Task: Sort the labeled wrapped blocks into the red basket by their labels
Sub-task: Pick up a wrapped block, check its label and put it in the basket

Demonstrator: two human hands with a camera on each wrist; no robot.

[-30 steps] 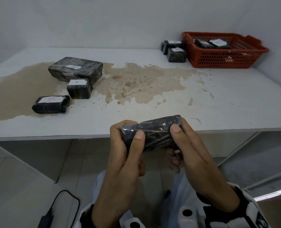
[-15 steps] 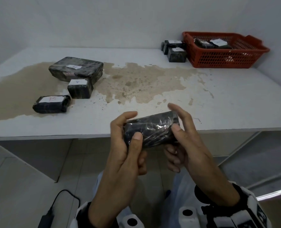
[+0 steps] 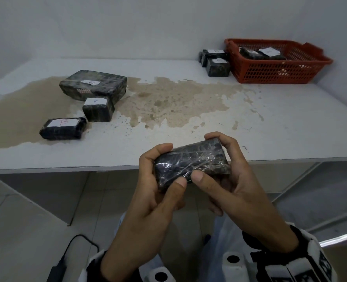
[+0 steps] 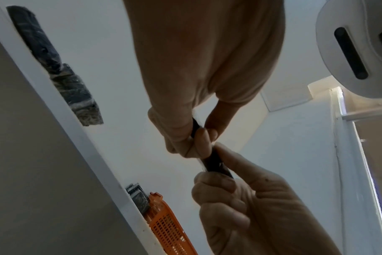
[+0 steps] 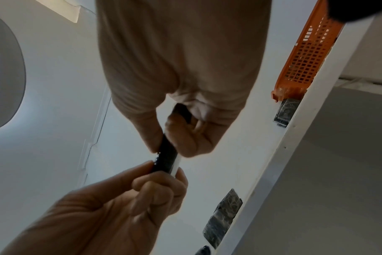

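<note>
Wrapped block [image 3: 191, 162] sits in both hands, held in the air just off the near edge of the bench [image 3: 270, 127], right of centre. Left hand [image 3: 158, 186] clamps its left end, thumb lying across the near face; right hand [image 3: 227, 180] clamps the right end, fingers hooked over the far top corner, thumb pressed on the near lower edge.

Change against the frame half a second back: the right fingers, then stretched out past the block, are now curled over its end, and the two thumbs have closed in until they nearly touch. The block shows a broader dark face to the head camera than before (rolled toward the viewer, I judge). No label visible on that face; the right wrist view shows a thin white strip along the underside edge, possibly the label, cannot confirm.

Meaning for the task: label not yet read, so the destination is undecided. More turning is likely needed.

Unchanged: red basket [image 3: 274, 64] far right with blocks inside; block marked B [image 3: 62, 128], block marked A [image 3: 98, 108] and a larger block [image 3: 93, 85] at left.
</note>
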